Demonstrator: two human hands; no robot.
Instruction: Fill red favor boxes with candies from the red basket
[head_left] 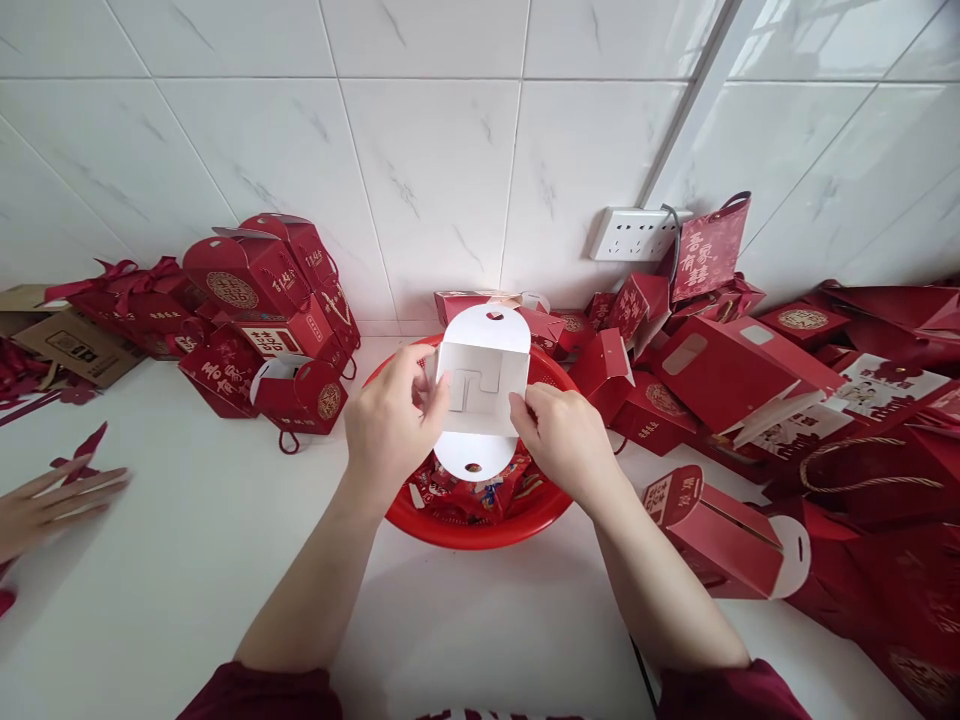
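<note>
Between my two hands is a small gift box [484,385], its white inside facing up and two rounded end flaps folded outward. My left hand [397,410] pinches the box's left wall between thumb and fingers. On the opposite wall, my right hand [566,430] has its thumb and curled fingers closed. Interlocking tabs show at the bottom of the box, with nothing lying inside. Directly beneath it stands a round red plastic basket [480,538] holding several red-wrapped sweets [480,498], partly covered by the box and my hands.
Red gift boxes [259,290] are stacked at the left, beside a brown cardboard box [79,335]. Many more red boxes [742,375] crowd the right side. Another person's hand [56,505] rests near a dark red ribbon at far left. A power strip [634,235] sits against the tiled wall.
</note>
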